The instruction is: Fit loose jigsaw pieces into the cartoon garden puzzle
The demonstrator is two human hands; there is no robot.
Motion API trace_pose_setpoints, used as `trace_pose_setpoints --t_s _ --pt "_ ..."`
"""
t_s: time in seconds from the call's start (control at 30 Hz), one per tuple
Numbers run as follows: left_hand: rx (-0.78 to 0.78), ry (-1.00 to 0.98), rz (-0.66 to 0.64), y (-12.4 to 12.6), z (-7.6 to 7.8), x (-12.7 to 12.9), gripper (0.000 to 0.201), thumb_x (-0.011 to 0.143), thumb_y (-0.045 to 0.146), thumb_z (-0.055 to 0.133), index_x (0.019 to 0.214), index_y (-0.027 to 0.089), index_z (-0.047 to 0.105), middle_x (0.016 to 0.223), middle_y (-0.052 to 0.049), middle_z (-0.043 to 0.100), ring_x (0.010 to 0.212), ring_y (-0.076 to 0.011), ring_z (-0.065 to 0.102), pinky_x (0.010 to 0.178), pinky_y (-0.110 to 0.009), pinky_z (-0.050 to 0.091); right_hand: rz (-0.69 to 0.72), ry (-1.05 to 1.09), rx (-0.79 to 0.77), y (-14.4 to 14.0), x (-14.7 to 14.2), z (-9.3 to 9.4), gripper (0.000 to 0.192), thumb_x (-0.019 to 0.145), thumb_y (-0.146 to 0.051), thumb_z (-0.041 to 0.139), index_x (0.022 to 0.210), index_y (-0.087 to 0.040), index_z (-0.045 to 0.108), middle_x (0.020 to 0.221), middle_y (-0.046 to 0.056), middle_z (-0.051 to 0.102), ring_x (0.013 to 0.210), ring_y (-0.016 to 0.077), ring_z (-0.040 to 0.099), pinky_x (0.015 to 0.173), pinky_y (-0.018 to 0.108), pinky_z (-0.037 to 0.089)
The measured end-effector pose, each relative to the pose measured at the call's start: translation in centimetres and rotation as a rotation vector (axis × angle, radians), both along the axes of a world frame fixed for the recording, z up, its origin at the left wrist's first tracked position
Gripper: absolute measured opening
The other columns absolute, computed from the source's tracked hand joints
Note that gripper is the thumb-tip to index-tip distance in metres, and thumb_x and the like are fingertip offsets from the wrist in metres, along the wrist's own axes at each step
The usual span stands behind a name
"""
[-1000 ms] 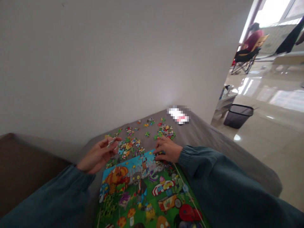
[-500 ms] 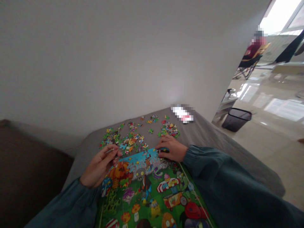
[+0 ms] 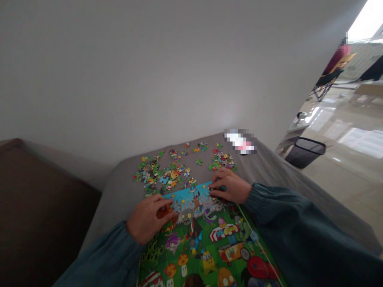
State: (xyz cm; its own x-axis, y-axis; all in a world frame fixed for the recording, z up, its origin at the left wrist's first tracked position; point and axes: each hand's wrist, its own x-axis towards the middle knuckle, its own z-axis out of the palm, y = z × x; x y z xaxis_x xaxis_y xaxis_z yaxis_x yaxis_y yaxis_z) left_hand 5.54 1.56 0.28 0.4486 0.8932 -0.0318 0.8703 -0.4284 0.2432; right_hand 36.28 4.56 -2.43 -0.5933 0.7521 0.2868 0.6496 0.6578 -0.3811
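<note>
A largely assembled jigsaw puzzle (image 3: 206, 243) is shown lying on a grey cloth-covered surface (image 3: 119, 199), with both hands laid on its far edge. The left hand (image 3: 151, 219) is pressed palm-down on the upper left corner of the picture, fingers curled; whether a piece is pinched beneath them cannot be told. The right hand (image 3: 230, 187) is set at the upper right corner, its fingertips bent onto the blue sky band; no piece can be made out in its grasp either. Beyond the fingertips of both hands, loose pieces (image 3: 167, 175) are scattered in a broad patch, and a smaller heap (image 3: 223, 160) lies just past the right hand. Nearer than the hands, the green lower field is seen joined up without visible gaps. The work is judged well advanced: the body of the picture is complete, while the top rows between and beyond the hands remain to be filled from the unsorted pieces.
</note>
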Motion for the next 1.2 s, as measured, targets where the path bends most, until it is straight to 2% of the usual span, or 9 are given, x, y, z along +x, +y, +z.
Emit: trace_pose_setpoints --t_s 0.17,0.33,0.47,0.57,0.7,0.83,1.03,1.13,1.2 --pt "0.069 0.026 -0.053 0.0 -0.4 -0.1 0.034 0.085 0.047 0.055 0.101 0.023 0.072 0.086 -0.005 0.066 0.081 -0.0197 0.062 0.073 -0.030 0.048 -0.027 -0.078 0.012 -0.6 -0.3 0.7 0.021 0.084 -0.037 0.062 0.092 -0.022 0.076 0.087 0.006 0.066 0.088 0.0208 0.052 0.083 0.036 0.042" --pt "0.175 -0.029 -0.182 0.2 -0.5 -0.6 0.034 0.092 0.037 0.043 0.103 0.021 0.071 0.084 -0.005 0.068 0.078 -0.0171 0.062 0.070 -0.028 0.048 -0.081 -0.052 0.015 -0.6 -0.4 0.6 0.023 0.085 -0.038 0.062 0.092 -0.020 0.075 0.086 0.006 0.066 0.088 0.0208 0.053 0.083 0.035 0.042" --pt "0.304 -0.088 -0.246 0.5 -0.1 -0.9 0.035 0.095 0.033 0.038 0.094 0.020 0.071 0.079 -0.004 0.069 0.074 -0.0165 0.061 0.070 -0.028 0.048 -0.026 0.023 0.038 -0.5 -0.4 0.6 0.028 0.085 -0.039 0.061 0.102 -0.018 0.070 0.090 0.007 0.067 0.089 0.0205 0.055 0.086 0.036 0.042" --pt "0.366 -0.161 -0.260 0.3 0.2 -0.6 0.030 0.094 0.030 0.042 0.091 0.018 0.069 0.079 -0.003 0.069 0.075 -0.0157 0.061 0.071 -0.027 0.048 0.014 0.100 0.096 -0.7 -0.5 0.9 0.025 0.090 -0.034 0.054 0.104 -0.018 0.068 0.090 0.006 0.067 0.088 0.0192 0.056 0.089 0.037 0.041" --pt "0.363 -0.230 -0.333 -0.1 0.2 0.1 0.022 0.091 0.022 0.047 0.099 0.022 0.068 0.086 -0.001 0.070 0.079 -0.0141 0.061 0.073 -0.025 0.048 0.040 0.124 0.133 -0.8 -0.8 1.1 0.020 0.091 -0.025 0.052 0.096 -0.018 0.069 0.083 0.005 0.066 0.082 0.0178 0.057 0.090 0.037 0.041" --pt "0.299 -0.232 -0.416 0.2 -0.4 0.6 0.024 0.091 0.017 0.047 0.095 0.025 0.070 0.091 0.000 0.071 0.080 -0.0136 0.060 0.072 -0.025 0.047 0.031 0.094 0.107 -0.6 -0.8 0.6 0.018 0.089 -0.022 0.054 0.093 -0.017 0.070 0.082 0.005 0.067 0.082 0.0183 0.057 0.092 0.038 0.041" --pt "0.233 -0.224 -0.316 0.0 -0.2 0.5 0.024 0.091 0.019 0.046 0.094 0.021 0.069 0.091 -0.003 0.070 0.084 -0.0163 0.059 0.077 -0.029 0.047 0.032 0.081 0.096 -0.6 -0.7 0.4 0.018 0.089 -0.022 0.052 0.093 -0.018 0.070 0.082 0.005 0.066 0.082 0.0184 0.057 0.093 0.040 0.042" --pt "0.184 -0.161 -0.270 -0.6 0.2 0.8 0.021 0.089 0.031 0.052 0.099 0.021 0.068 0.093 -0.004 0.069 0.087 -0.0183 0.058 0.080 -0.032 0.047 0.038 0.080 0.091 -0.6 -0.6 0.5 0.018 0.089 -0.022 0.053 0.093 -0.018 0.069 0.082 0.005 0.067 0.083 0.0183 0.057 0.093 0.040 0.042" --pt "0.166 -0.107 -0.239 -0.9 0.1 1.1 0.031 0.084 0.043 0.059 0.106 0.022 0.067 0.094 -0.004 0.068 0.089 -0.0203 0.058 0.080 -0.034 0.048 0.041 0.080 0.092 -0.6 -0.6 0.6 0.017 0.089 -0.021 0.053 0.092 -0.018 0.069 0.082 0.005 0.067 0.083 0.0183 0.058 0.094 0.040 0.041"
